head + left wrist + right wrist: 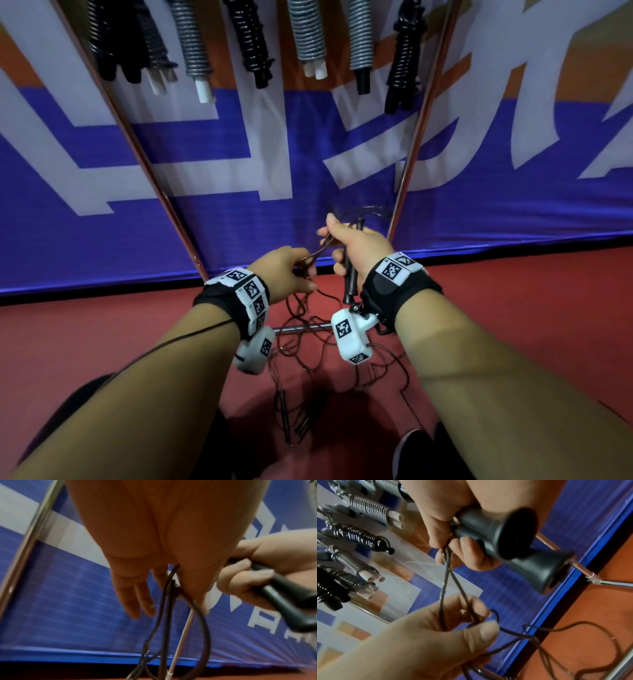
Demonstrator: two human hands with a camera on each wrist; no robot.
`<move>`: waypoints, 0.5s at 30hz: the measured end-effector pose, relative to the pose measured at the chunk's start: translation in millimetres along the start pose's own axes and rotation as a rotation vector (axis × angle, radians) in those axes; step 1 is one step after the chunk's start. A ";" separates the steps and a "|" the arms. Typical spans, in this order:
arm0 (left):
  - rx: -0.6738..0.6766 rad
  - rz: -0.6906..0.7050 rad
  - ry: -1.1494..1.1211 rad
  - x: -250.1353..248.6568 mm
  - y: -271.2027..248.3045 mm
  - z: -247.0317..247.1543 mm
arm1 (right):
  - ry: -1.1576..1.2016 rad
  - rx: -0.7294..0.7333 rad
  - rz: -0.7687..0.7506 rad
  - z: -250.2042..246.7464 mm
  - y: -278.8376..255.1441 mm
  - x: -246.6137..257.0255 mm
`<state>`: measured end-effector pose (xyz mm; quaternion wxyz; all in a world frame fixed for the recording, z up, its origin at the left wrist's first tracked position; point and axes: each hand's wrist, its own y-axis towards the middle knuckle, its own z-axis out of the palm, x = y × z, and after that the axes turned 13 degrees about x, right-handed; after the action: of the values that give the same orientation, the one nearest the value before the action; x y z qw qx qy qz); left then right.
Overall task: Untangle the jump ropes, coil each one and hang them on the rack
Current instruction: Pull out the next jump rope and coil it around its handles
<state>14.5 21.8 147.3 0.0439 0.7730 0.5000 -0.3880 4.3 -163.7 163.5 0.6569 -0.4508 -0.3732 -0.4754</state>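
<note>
The right hand (359,251) gripped two black plastic flared handles (513,545) side by side, its fingers (471,553) curled round them, with thin dark cord (448,574) running down to the left hand (284,274), whose thumb and fingers (481,631) pinched the strands. More tangled dark cord (318,356) lay on the red floor (102,335) below, partly hidden by the wrists, with loose black handles (284,414) dim in shadow. Coiled jump ropes (308,34) hung on the chrome rack (407,154), their tops cut off.

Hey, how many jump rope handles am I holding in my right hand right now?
2. Both black, side by side in the right hand: the upper handle and the lower handle beside it.
</note>
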 end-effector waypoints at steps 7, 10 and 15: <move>-0.130 -0.131 0.091 18.3 0.9 -16.1 | 0.024 -0.190 -0.049 -12.0 8.8 6.5; -0.134 -0.190 0.227 27.0 -2.3 -24.5 | -0.022 -0.331 -0.042 -23.2 14.1 7.6; -0.109 -0.366 0.381 38.6 -8.6 -33.9 | 0.019 -0.485 -0.011 -47.6 23.7 7.2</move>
<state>34.0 70.1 148.8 -0.0802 0.7252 0.6510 -0.2095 31.9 -207.5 149.5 0.5301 -0.5890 -0.2444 -0.5588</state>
